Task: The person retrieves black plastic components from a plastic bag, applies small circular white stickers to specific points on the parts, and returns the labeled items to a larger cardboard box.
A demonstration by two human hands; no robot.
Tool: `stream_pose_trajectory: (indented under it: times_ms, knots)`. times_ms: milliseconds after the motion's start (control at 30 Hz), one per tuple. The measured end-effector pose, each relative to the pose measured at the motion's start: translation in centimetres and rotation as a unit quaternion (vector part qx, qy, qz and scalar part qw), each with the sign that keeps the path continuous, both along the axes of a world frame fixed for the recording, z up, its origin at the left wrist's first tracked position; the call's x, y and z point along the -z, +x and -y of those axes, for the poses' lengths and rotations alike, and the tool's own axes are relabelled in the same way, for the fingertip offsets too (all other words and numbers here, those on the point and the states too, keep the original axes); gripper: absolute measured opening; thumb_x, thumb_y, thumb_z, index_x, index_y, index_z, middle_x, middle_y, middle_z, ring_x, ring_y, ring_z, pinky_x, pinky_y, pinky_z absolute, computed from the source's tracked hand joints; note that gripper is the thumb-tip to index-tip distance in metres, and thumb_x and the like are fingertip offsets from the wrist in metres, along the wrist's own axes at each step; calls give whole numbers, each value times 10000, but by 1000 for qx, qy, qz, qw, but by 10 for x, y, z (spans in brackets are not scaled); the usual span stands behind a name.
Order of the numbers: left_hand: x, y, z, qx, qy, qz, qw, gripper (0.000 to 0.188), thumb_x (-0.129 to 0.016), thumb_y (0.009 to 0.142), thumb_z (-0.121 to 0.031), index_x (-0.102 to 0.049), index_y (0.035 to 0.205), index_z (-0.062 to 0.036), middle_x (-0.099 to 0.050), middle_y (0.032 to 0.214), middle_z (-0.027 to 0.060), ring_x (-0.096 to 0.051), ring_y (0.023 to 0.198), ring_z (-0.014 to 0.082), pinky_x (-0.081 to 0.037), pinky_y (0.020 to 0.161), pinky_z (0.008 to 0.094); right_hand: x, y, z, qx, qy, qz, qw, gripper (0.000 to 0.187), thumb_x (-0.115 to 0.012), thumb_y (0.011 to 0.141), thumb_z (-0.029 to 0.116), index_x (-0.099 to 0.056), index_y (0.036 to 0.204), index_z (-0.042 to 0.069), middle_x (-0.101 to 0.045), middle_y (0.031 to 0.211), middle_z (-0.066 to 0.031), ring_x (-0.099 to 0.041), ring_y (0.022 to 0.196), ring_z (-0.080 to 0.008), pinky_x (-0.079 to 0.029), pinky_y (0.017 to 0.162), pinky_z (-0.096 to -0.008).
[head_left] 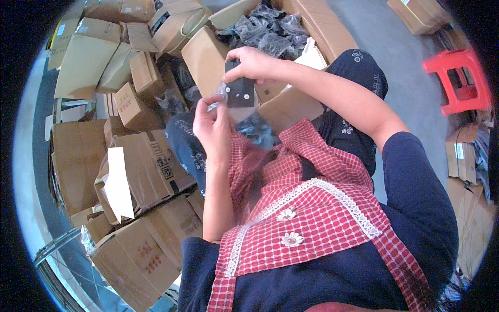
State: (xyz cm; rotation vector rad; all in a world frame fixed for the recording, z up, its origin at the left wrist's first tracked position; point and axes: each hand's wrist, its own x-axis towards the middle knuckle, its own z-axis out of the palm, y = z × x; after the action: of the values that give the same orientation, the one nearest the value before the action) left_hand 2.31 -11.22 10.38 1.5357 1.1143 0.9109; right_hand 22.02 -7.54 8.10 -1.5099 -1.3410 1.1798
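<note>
My right hand [254, 65] grips the top of a flat black piece [240, 91] with small pale round spots on its face. Its exact kind I cannot make out. On the left side of this piece, thin clear plastic [222, 91], apparently a bag, is pinched between the thumb and fingers of my left hand [213, 122]. Both hands are close together above my lap, and the plastic touches the black piece. Just beyond them is an open carton [325, 26] holding many dark items in clear plastic bags [270, 31].
Brown cardboard boxes [78, 156] crowd the left side in piles, with a white paper strip [119, 184] on them. At the right stands a red plastic stool [460, 80], near more cartons [460, 158]. My red checked apron [312, 208] covers my lap.
</note>
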Motion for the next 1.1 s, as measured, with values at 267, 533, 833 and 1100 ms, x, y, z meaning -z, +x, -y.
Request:
stream_pose_trajectory:
  times_ms: [267,533,833,1100]
  knots:
    - [6,31,14,50,-13,-35,998,233,-567,909,-45,-559,1142,-44,-595,625,29,-531,505,68,-393,450,228,3,14,-3,74,66,122,987,586,-752,753,376,-570,1158,-8,-648,737,-132,-554,413,-197,-481,379,-329]
    - [22,45,-20,91,-51,110,988,311,-564,891,-20,-508,1193,30,-580,648,61,-526,481,121,-423,411,251,12,0,7,-5,-88,-264,961,596,-659,876,450,-551,1228,-18,-602,1142,-210,-651,935,-233,-541,773,-379]
    - [0,-39,-68,2,-165,301,939,325,-501,944,-88,-464,1241,39,-364,621,-59,-429,575,60,-301,441,175,13,-5,39,-227,121,124,958,768,-706,801,299,-360,1407,-24,-563,1243,-244,-552,1173,-363,-425,1012,-407]
    - [-10,-64,-63,49,-121,203,970,148,-520,864,9,-603,987,18,-434,550,-3,-466,491,114,-353,412,235,88,1,36,-300,302,488,762,99,-682,654,151,-675,719,78,-668,780,-75,-653,815,-269,-473,768,-391]
